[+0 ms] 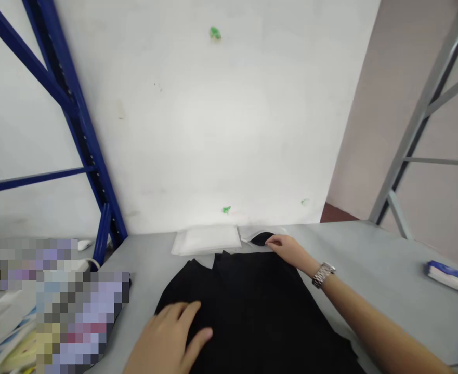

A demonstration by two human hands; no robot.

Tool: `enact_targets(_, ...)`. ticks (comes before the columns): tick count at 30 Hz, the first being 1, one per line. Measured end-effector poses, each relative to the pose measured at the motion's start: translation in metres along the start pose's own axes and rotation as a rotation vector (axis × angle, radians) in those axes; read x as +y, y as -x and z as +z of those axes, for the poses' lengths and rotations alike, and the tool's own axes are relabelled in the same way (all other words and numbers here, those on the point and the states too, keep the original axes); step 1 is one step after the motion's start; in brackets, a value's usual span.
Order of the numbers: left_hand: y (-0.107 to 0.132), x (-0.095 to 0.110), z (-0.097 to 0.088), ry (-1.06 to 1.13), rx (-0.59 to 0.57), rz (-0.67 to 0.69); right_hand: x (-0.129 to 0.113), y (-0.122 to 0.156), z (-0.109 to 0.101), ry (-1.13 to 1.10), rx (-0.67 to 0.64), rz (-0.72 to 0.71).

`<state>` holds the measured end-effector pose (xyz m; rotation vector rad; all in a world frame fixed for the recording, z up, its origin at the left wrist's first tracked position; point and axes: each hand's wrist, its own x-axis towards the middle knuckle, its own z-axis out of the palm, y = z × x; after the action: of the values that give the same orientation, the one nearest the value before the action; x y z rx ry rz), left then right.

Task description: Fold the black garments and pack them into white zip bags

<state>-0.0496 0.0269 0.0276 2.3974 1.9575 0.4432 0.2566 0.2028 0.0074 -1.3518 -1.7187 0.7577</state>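
A black garment (248,306), apparently a piece of clothing, lies spread over the grey table in front of me. My left hand (170,332) rests on its left part, thumb apart from the fingers. Beyond the garment's far edge, my right hand (285,246) is closed in a pinch at a small black piece (263,238). This piece lies by a clear plastic bag (252,232); I cannot tell if it is inside. The fingertips hide what exactly they grip. Left of it sits a stack of white plastic bags (209,239).
A white wall (229,130) rises behind the grey table (369,259). A blue metal frame (84,135) stands left, a grey one (416,124) right. A blue-and-white tissue pack (450,276) lies far right. Pixelated packages (92,322) lie at the left.
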Motion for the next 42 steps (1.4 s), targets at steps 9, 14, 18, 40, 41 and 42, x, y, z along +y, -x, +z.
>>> enact_targets(9,-0.115,0.023,0.022,0.096,-0.102,0.126,0.024,0.020,-0.027,0.156,-0.087,-0.094)
enact_targets(14,-0.119,0.020,0.030,0.185,-0.013,0.107,0.021,0.022,-0.034,0.087,-0.095,-0.108)
enact_targets(18,-0.110,0.017,0.002,0.324,-0.043,0.212,0.000,0.035,-0.052,-0.032,-0.247,-0.086)
enact_targets(40,-0.111,-0.074,0.012,0.153,-0.224,-0.064,0.013,0.064,-0.051,0.097,-0.366,0.054)
enact_targets(41,-0.113,-0.077,0.016,0.145,-0.221,-0.074,0.009,0.064,-0.049,0.066,-0.356,0.042)
enact_targets(42,-0.115,-0.080,0.018,0.137,-0.213,-0.081,0.006,0.064,-0.048,0.033,-0.344,0.032)
